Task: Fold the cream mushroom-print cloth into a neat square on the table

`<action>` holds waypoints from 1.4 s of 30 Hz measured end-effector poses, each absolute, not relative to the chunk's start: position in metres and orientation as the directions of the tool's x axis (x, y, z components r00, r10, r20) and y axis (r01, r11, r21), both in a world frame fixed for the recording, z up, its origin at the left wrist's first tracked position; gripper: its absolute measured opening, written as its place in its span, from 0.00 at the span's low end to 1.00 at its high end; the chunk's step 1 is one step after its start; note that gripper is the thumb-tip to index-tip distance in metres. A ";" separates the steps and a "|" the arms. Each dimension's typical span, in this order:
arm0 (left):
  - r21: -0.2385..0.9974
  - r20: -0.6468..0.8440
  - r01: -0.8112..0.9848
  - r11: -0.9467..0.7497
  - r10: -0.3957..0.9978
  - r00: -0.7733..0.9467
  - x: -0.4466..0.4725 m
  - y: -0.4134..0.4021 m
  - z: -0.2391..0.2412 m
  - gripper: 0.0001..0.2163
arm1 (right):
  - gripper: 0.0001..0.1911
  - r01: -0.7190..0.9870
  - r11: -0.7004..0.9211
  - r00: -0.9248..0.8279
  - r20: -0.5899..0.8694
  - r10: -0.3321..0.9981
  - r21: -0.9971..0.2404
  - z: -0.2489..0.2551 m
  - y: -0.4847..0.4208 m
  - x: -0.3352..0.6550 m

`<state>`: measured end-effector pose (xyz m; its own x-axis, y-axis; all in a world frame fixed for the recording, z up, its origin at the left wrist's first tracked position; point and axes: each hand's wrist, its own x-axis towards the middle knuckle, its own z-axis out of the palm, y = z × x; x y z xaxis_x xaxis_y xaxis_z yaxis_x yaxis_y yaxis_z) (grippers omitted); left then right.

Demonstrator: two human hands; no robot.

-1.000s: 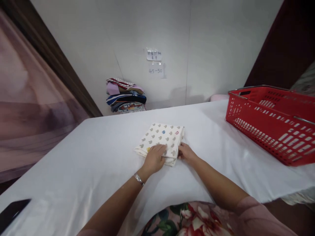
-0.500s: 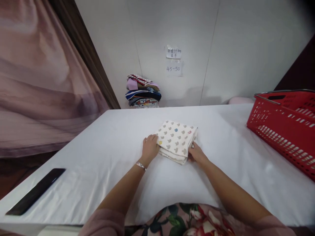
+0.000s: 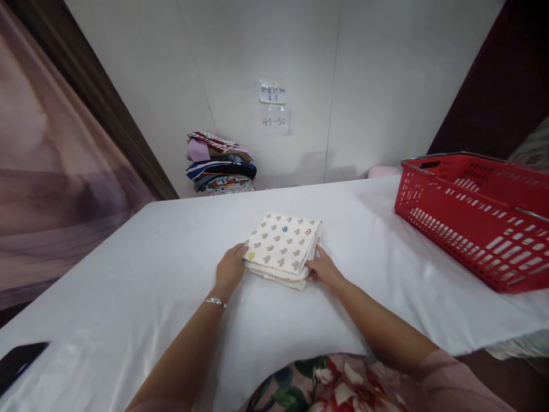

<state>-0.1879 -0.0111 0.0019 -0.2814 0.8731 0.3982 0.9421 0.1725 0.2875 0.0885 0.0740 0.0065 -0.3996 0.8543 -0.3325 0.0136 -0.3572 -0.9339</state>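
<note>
A folded white cloth [image 3: 283, 243] with grey mushroom-like prints and a few coloured ones lies in layers on the white-covered table [image 3: 171, 274]. At its left edge, my left hand [image 3: 231, 266] grips the near corner, fingers closed on the fabric. My right hand [image 3: 322, 268] holds the right side, its thumb and fingers pinching the layers near the front corner. The fingertips of both hands are partly hidden by the cloth. A silver bracelet [image 3: 215, 301] circles my left wrist.
A red plastic basket [image 3: 463, 223] stands on the table at the right. Folded clothes [image 3: 221, 166] are stacked beyond the far edge, by the wall. A dark flat object [image 3: 19, 363] lies at the near left. Pink curtain [image 3: 64, 189] hangs along the left side.
My view has swung to the right, so more of the red basket shows and less of the dark object. Both hands remain at the sides of the cloth.
</note>
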 end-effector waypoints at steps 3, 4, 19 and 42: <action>0.286 0.409 0.948 0.139 0.877 -0.252 -0.188 -0.010 0.005 0.20 | 0.41 0.016 -0.366 -0.400 -0.341 0.851 -0.931 0.009 0.075 0.089; 0.277 0.414 0.953 0.122 0.880 -0.233 -0.186 -0.009 0.008 0.21 | 0.40 0.019 -0.366 -0.403 -0.342 0.849 -0.931 0.010 0.075 0.090; 0.375 0.210 0.912 -0.165 0.974 0.090 -0.071 0.089 0.038 0.18 | 0.18 0.059 -0.420 -0.420 -0.404 0.812 -0.906 0.014 0.109 0.091; 0.230 -0.097 0.953 0.199 0.979 -0.181 -0.033 0.103 0.058 0.14 | 0.13 -0.137 -0.523 -0.550 -0.375 0.747 -0.841 0.013 0.112 0.100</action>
<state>-0.0331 0.1032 0.0579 -0.1806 0.9788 -0.0969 0.9526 0.1986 0.2305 0.0997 0.1117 0.0131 -0.5496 0.7466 -0.3749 -0.1374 -0.5234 -0.8409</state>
